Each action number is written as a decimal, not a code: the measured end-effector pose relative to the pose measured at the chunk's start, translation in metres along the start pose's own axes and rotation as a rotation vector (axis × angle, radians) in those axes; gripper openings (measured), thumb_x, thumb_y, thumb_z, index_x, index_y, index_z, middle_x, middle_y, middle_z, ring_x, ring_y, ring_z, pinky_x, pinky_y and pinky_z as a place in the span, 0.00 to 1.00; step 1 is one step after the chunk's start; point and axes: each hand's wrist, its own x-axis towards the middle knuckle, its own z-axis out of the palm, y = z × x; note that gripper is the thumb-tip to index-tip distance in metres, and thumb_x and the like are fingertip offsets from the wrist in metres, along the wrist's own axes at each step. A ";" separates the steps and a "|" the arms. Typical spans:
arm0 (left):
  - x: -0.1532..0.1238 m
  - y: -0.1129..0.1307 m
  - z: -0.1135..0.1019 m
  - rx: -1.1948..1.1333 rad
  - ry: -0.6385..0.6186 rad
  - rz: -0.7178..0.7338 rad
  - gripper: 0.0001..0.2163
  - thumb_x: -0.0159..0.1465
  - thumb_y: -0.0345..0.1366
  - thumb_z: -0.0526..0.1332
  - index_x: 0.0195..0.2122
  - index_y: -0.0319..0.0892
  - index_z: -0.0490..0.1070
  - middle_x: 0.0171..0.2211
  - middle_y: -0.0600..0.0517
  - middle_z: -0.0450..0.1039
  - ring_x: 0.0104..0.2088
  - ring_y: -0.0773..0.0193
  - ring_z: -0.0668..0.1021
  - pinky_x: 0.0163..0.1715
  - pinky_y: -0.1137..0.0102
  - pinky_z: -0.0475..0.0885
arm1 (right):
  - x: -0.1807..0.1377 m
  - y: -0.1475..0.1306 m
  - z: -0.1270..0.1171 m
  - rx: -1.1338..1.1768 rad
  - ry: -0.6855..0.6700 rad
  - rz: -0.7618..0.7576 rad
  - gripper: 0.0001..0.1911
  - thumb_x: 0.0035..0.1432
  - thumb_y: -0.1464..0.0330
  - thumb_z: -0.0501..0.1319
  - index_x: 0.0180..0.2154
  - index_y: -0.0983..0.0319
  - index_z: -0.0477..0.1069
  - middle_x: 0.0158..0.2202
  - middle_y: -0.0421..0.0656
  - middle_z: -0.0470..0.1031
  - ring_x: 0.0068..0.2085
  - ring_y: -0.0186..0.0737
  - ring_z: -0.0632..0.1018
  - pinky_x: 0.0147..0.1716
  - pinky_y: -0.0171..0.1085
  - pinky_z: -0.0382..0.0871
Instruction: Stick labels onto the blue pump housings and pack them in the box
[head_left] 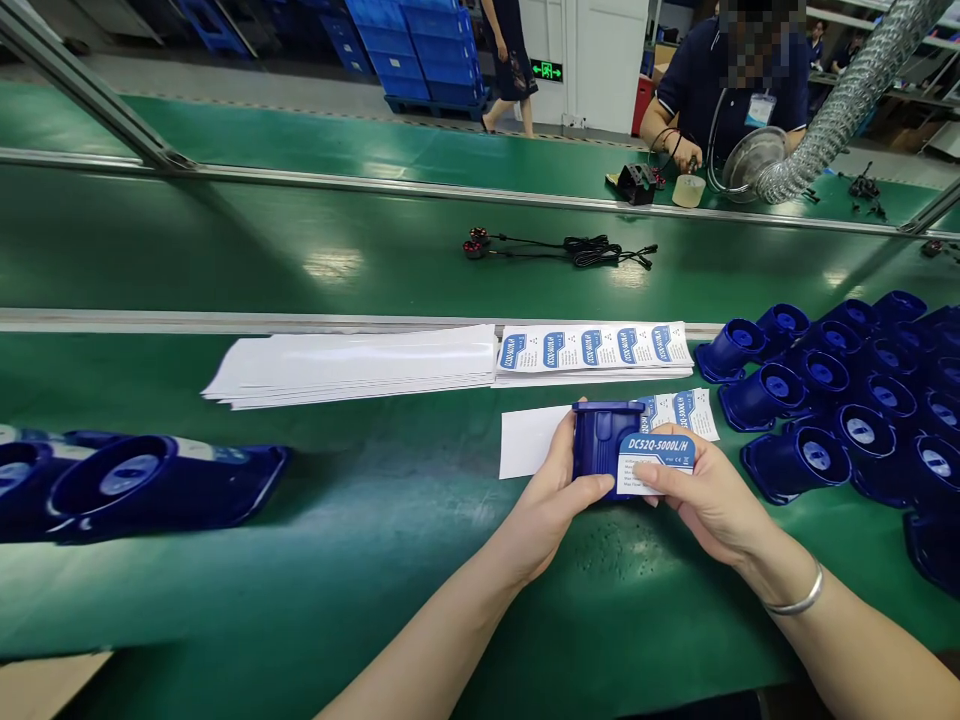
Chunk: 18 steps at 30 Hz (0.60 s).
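Green bench top (360, 620), glossy, glare in patches; one long metal rail (375, 187) crosses well beyond the held blue housing (598, 445), my reference point. Farther off from it: stacked blue crates (439, 55), one green sign (547, 70), one flexible duct (844, 115), one co-worker (694, 75), one passer-by (510, 45) partly cut off.

Counts. Housing in hand: one, gripped at its left side by the left hand (551, 495). Label (655, 452): one, pinched by the right hand (712, 500) across the housing's right part; stuck down or not, cannot tell. Just beyond: two paper piles, blank (367, 362) and printed (596, 352), five labels showing on the latter. Left, well apart: at least two more housings (172, 480). Right: over a dozen (817, 460), overlapping, exact number unclear.
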 end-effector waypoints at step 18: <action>-0.002 0.003 0.005 0.035 0.023 -0.029 0.40 0.58 0.36 0.70 0.69 0.50 0.50 0.65 0.46 0.63 0.63 0.44 0.67 0.62 0.53 0.64 | 0.000 0.004 -0.003 0.016 0.005 -0.010 0.17 0.46 0.65 0.77 0.32 0.61 0.72 0.27 0.35 0.72 0.28 0.31 0.69 0.30 0.33 0.63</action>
